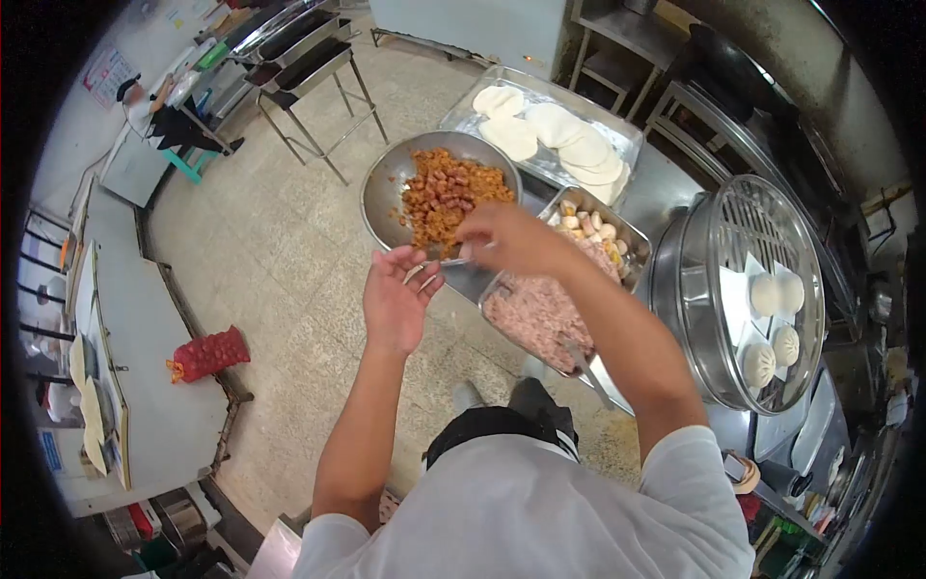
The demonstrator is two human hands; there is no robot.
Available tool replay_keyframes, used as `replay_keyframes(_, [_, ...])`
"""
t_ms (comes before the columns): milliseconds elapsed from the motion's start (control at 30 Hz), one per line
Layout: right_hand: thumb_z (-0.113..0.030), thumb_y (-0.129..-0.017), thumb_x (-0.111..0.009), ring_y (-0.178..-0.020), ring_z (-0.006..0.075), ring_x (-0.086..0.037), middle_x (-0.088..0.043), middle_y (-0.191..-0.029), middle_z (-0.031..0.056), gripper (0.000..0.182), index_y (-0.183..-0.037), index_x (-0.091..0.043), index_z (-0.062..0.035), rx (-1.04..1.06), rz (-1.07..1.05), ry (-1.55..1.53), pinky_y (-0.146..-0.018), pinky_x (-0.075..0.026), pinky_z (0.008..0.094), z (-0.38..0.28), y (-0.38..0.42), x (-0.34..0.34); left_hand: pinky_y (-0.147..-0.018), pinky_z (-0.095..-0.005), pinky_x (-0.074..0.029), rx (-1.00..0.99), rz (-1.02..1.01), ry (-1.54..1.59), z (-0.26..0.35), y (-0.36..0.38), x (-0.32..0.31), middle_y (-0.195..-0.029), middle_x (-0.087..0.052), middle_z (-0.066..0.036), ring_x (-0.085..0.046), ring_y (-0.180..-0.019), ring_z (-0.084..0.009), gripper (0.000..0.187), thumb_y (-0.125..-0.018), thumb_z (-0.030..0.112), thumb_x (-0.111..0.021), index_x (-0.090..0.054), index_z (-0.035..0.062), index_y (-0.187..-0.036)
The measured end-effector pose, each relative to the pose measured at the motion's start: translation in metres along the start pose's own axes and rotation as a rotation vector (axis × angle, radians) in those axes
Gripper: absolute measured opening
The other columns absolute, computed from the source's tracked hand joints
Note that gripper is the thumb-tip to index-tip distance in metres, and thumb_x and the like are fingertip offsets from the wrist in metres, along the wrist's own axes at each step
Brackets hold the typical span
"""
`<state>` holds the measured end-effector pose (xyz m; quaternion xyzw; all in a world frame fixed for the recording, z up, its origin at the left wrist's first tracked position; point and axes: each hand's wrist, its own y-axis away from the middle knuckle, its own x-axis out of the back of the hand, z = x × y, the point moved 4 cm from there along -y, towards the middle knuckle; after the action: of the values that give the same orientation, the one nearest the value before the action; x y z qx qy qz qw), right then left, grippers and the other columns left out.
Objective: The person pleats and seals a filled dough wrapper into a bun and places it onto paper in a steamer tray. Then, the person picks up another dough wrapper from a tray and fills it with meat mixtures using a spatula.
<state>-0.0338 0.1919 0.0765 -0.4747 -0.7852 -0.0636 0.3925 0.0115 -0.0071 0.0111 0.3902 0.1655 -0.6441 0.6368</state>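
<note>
My left hand (397,301) is palm up in front of the metal bowl, fingers spread and slightly curled, and nothing shows on the palm. Just right of it, my right hand (506,236) hangs over the near rim of the bowl, fingers bent downward; blur hides whether anything is between them. The wide steel bowl (383,207) holds an orange-brown filling (434,183) with darker reddish chunks heaped in the middle. Beneath my right forearm, a steel tray holds pink minced meat (531,314) with a metal utensil (590,378) stuck in it, plus pale egg-like pieces (598,230).
Flat round dough wrappers (555,125) lie in a tray behind the bowl. At right, a steel steamer (690,299) carries several white buns (765,294) on paper. A red net sack (209,355) is on the floor at left. Another person (154,116) is at the far left.
</note>
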Motion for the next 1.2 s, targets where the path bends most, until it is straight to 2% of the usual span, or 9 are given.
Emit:
replay_keyframes(167, [-0.032,-0.089,-0.065,-0.080,0.0297,-0.069,-0.071,-0.087,0.0171,0.029,-0.095,-0.072,-0.0049,-0.539,0.360,0.106,-0.073,-0.053,0.0393,0.176,-0.039,0.069,-0.092,-0.0454,-0.050,-0.006,-0.028,-0.038,0.036,-0.021,0.027,-0.109,-0.061,-0.011,-0.061,-0.103,-0.0293,0.048,-0.101,0.052,-0.039,-0.056,0.0079,-0.112])
replay_keyframes(333, [-0.042,-0.086,-0.059,-0.095,0.0443,-0.065,-0.067,-0.094,0.0298,0.048,-0.088,-0.070,0.0051,-0.815,0.529,0.527,-0.087,-0.050,0.0503,0.365,-0.033,0.129,-0.094,-0.0473,-0.049,0.028,-0.056,-0.156,0.061,-0.050,0.029,-0.112,-0.060,-0.012,-0.061,-0.104,-0.0309,0.049,-0.102,0.052,-0.039,-0.055,0.0067,-0.113])
replay_keyframes(467, [-0.047,-0.087,-0.056,-0.111,0.0452,-0.059,-0.063,-0.119,0.0265,0.057,-0.115,-0.066,0.0012,-1.147,0.439,0.557,-0.099,-0.047,0.0488,0.421,-0.037,0.146,-0.096,-0.0486,-0.048,0.068,-0.110,-0.182,0.078,-0.079,0.024,-0.115,-0.060,-0.013,-0.061,-0.107,-0.0320,0.050,-0.101,0.052,-0.040,-0.053,0.0058,-0.115])
replay_keyframes(567, [-0.049,-0.087,-0.056,-0.119,0.0438,-0.055,-0.060,-0.127,0.0230,0.061,-0.122,-0.062,-0.0005,-1.316,0.393,0.608,-0.101,-0.045,0.0489,0.416,-0.054,0.148,-0.096,-0.0491,-0.048,0.064,-0.178,-0.213,0.084,-0.098,0.017,-0.118,-0.060,-0.013,-0.060,-0.109,-0.0324,0.050,-0.101,0.051,-0.042,-0.052,0.0053,-0.117])
replay_keyframes(800, [-0.049,-0.082,-0.062,-0.119,0.0398,-0.057,-0.062,-0.125,0.0244,0.062,-0.122,-0.063,-0.0015,-1.349,0.389,0.504,-0.101,-0.045,0.0459,0.421,-0.078,0.161,-0.097,-0.0492,-0.048,0.165,-0.215,-0.247,0.081,-0.132,0.007,-0.119,-0.060,-0.014,-0.061,-0.109,-0.0326,0.051,-0.098,0.052,-0.047,-0.050,0.0050,-0.119])
replay_keyframes(867, [-0.040,-0.077,-0.067,-0.110,0.0377,-0.063,-0.065,-0.117,0.0255,0.051,-0.110,-0.069,-0.0008,-1.188,0.412,0.443,-0.096,-0.050,0.0414,0.453,-0.078,0.162,-0.097,-0.0492,-0.048,0.170,-0.213,-0.247,0.081,-0.139,0.007,-0.120,-0.060,-0.015,-0.061,-0.110,-0.0326,0.052,-0.098,0.052,-0.048,-0.050,0.0049,-0.119])
replay_keyframes(967, [-0.032,-0.072,-0.069,-0.102,0.0366,-0.066,-0.067,-0.109,0.0254,0.040,-0.095,-0.071,0.0007,-1.203,0.278,0.492,-0.090,-0.053,0.0387,0.466,-0.080,0.160,-0.097,-0.0490,-0.048,0.174,-0.216,-0.228,0.079,-0.142,0.009,-0.119,-0.060,-0.014,-0.061,-0.110,-0.0325,0.052,-0.097,0.052,-0.048,-0.050,0.0048,-0.119])
replay_keyframes(1100, [-0.029,-0.071,-0.067,-0.103,0.0360,-0.066,-0.067,-0.111,0.0244,0.036,-0.091,-0.071,0.0016,-1.226,0.339,0.377,-0.088,-0.053,0.0397,0.464,-0.080,0.158,-0.097,-0.0476,-0.048,0.209,-0.230,-0.210,0.079,-0.146,0.011,-0.120,-0.060,-0.015,-0.060,-0.111,-0.0315,0.052,-0.097,0.051,-0.050,-0.050,0.0042,-0.120])
replay_keyframes(1200, [-0.022,-0.070,-0.072,-0.089,0.0391,-0.068,-0.069,-0.091,0.0252,0.030,-0.087,-0.069,0.0035,-0.963,0.425,0.296,-0.077,-0.054,0.0425,0.485,-0.082,0.153,-0.097,-0.0463,-0.049,0.224,-0.265,-0.195,0.082,-0.153,0.007,-0.122,-0.059,-0.015,-0.060,-0.113,-0.0306,0.052,-0.098,0.049,-0.052,-0.049,0.0032,-0.121])
